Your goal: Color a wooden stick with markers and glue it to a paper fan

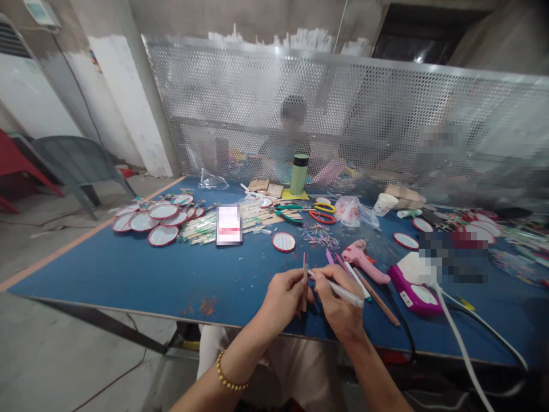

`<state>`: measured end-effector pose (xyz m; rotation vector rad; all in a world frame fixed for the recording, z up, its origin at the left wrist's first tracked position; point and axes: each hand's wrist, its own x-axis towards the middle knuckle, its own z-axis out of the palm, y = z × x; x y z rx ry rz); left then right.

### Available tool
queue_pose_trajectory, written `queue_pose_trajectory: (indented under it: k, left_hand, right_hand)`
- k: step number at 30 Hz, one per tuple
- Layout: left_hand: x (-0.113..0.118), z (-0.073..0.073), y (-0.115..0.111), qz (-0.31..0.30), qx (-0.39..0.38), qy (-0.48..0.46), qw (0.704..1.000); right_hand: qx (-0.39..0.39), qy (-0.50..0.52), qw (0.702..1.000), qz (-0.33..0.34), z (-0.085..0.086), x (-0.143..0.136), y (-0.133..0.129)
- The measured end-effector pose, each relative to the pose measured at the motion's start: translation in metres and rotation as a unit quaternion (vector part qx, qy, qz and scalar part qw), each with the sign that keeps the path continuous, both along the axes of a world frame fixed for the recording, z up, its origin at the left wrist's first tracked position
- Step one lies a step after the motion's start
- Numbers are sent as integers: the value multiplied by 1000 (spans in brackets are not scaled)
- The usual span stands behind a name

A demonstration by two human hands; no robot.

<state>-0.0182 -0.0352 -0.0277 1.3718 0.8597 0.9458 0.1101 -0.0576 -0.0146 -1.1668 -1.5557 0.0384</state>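
Note:
My left hand (283, 293) pinches a thin flat wooden stick (305, 266), which stands nearly upright and has a purple upper end. My right hand (337, 303) is closed around a white pen (345, 292), its tip pointing left at the stick. Whether the tip touches the stick is hard to make out. Just beyond my hands lies a round white disc with a red rim (283, 241). A pink glue gun (364, 260) rests to the right, beside several coloured pens and a brown stick (377, 298).
Red-rimmed discs (163, 235) are piled at the left, next to bundled sticks (199, 229) and a phone (229, 224). Pliers (322, 217), twisted coloured pieces (317, 235) and a green bottle (299, 174) stand farther back. A purple power strip (414, 294) with a white cable sits at right.

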Motion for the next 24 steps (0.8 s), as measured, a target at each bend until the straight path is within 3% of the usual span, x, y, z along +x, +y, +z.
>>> queue_pose_trajectory:
  k: [24]
  left_hand:
    - [1,0,1,-4,-12,-10,1000]
  right_hand:
    - [-20,20,1000,-8,-3,2,-1]
